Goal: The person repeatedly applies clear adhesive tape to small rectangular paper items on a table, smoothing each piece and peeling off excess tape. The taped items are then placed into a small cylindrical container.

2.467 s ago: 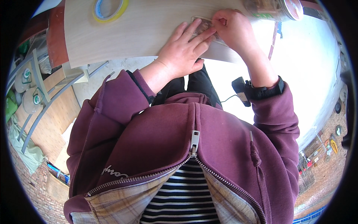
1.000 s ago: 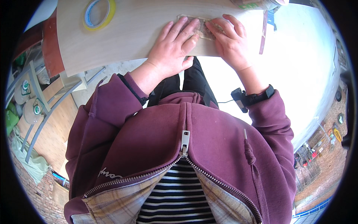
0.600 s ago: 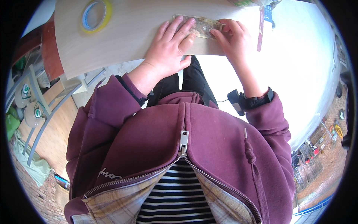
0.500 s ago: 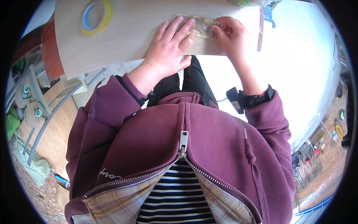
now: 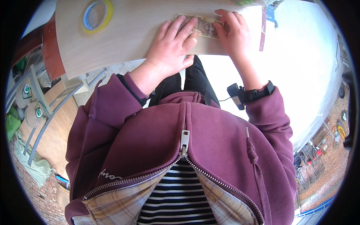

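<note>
A worn, brownish banknote [image 5: 208, 29] lies flat on the pale tabletop [image 5: 123, 41]. My left hand [image 5: 170, 47] rests palm down with its fingers stretched out, two of them pressing on the note's left part and hiding some of it. At the note's right end is my right hand [image 5: 237, 35]. Its thumb touches or hovers just over the note, while the index finger is raised and apart from the thumb. A roll of clear tape [image 5: 107, 18] with a yellowish tint lies farther left on the table.
Reddish-brown edging [image 5: 52, 52] runs along the table's left end, and a dark red strip [image 5: 262, 35] marks the right. A green-and-white package [image 5: 251, 2] sits at the far right edge. On the left stands a metal-framed rack [image 5: 37, 90]. A black wrist device [image 5: 243, 95] circles my right wrist.
The fingers of my right hand have lifted and spread from the note's right end, where they were pinched together. My left hand keeps pressing in nearly the same place.
</note>
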Tool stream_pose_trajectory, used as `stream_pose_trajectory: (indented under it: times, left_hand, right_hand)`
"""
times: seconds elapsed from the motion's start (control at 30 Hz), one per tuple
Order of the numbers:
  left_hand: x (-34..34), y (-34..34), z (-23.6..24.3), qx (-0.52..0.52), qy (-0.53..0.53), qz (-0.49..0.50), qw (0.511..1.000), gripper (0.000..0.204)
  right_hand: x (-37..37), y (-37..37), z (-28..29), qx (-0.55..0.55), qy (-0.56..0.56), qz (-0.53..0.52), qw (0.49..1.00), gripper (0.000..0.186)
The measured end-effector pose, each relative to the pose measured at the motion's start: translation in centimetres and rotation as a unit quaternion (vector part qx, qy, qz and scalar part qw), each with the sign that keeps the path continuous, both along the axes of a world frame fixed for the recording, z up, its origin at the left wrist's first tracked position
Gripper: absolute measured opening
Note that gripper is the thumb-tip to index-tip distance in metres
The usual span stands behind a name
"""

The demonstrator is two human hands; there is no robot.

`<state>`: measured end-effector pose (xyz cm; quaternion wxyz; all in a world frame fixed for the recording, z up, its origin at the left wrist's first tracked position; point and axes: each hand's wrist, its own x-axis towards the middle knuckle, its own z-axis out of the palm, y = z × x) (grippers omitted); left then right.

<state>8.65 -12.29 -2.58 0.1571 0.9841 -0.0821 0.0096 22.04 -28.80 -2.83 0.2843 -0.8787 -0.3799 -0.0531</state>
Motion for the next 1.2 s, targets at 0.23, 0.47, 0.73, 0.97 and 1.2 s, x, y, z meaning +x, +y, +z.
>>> stream_pose_trajectory:
  times: [0.23, 0.47, 0.73, 0.97, 1.2]
  left_hand:
    - [0.1, 0.0, 0.0, 0.006, -0.001, -0.003, 1.0, 0.052]
    - [0.0, 0.2, 0.0, 0.007, -0.005, -0.006, 1.0, 0.053]
    - [0.2, 0.3, 0.3, 0.028, 0.006, -0.032, 0.999, 0.05]
    - [0.2, 0.2, 0.8, 0.031, 0.023, -0.025, 0.999, 0.055]
    - [0.2, 1.0, 1.5, -0.007, -0.009, -0.03, 0.999, 0.057]
  right_hand:
    - [0.5, -0.2, -0.2, -0.078, -0.109, 0.155, 0.979, 0.047]
    - [0.6, -0.7, -0.5, -0.075, -0.113, 0.145, 0.98, 0.044]
    - [0.8, -0.6, -1.2, -0.076, -0.15, 0.167, 0.972, 0.042]
    - [-0.2, -1.2, -0.2, -0.126, -0.164, 0.161, 0.965, 0.046]
    - [-0.6, -0.8, 0.1, -0.151, -0.134, 0.147, 0.968, 0.039]
